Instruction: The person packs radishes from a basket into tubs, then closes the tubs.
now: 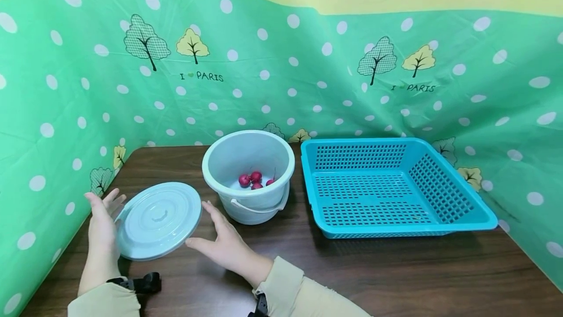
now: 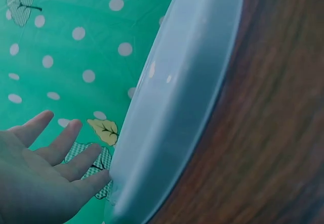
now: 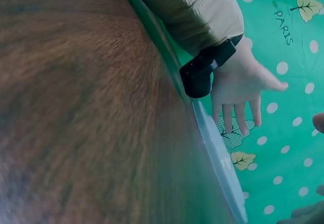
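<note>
A round light-blue plastic lid (image 1: 158, 221) with a small raised grip at its centre is at the left of the table. My left hand (image 1: 103, 221) stands at its left edge with fingers spread and palm turned inward. On the other side, my right hand (image 1: 228, 246) has thumb and fingers apart close to the lid's right rim; contact cannot be told. In the left wrist view the lid's side (image 2: 167, 107) looms beside the spread fingers (image 2: 81, 163). A matching light-blue bucket (image 1: 248, 200) stands uncovered behind the right hand, with several small red radishes (image 1: 244, 180) inside.
A turquoise perforated basket (image 1: 365, 233) sits at the right of the dark wooden table (image 1: 352, 278). Green dotted cloth (image 1: 264, 92) hangs behind and along both sides. The bucket's handle (image 1: 257, 211) hangs down at its front.
</note>
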Available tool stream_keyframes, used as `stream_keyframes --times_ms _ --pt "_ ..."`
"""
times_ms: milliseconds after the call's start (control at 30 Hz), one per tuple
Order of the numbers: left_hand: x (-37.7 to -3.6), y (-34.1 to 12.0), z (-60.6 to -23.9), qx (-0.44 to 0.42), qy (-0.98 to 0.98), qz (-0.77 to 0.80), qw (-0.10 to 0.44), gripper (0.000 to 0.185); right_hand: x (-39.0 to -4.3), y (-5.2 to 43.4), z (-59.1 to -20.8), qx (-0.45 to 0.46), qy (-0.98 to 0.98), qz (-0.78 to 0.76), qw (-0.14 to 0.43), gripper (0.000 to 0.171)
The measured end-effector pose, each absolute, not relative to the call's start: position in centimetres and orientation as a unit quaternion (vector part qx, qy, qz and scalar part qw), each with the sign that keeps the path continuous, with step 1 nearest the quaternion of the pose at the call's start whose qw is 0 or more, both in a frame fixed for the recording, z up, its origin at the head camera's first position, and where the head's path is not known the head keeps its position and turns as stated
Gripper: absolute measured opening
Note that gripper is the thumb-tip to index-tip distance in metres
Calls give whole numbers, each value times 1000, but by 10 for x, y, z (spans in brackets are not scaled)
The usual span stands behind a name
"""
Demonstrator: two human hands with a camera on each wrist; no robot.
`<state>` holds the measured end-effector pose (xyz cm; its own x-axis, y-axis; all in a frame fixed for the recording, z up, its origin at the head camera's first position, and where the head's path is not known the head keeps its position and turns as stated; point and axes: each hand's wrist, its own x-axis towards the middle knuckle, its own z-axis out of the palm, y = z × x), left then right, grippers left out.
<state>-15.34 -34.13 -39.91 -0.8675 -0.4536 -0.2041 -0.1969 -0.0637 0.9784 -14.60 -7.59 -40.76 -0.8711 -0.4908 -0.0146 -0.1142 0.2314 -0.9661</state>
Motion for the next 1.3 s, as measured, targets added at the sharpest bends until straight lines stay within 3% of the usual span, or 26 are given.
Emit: stream_keyframes --times_ms 467,800,1300 --pt "-156 -341 -405 232 -697 -675 69 85 -151 -78 -419 -119 758 -608 202 85" --pt "-161 -333 -403 210 -693 -688 43 89 -155 -77 -425 -121 747 -626 188 83" --pt "-157 -343 -399 249 -672 -692 84 86 -159 -77 -429 -110 702 -672 207 80"
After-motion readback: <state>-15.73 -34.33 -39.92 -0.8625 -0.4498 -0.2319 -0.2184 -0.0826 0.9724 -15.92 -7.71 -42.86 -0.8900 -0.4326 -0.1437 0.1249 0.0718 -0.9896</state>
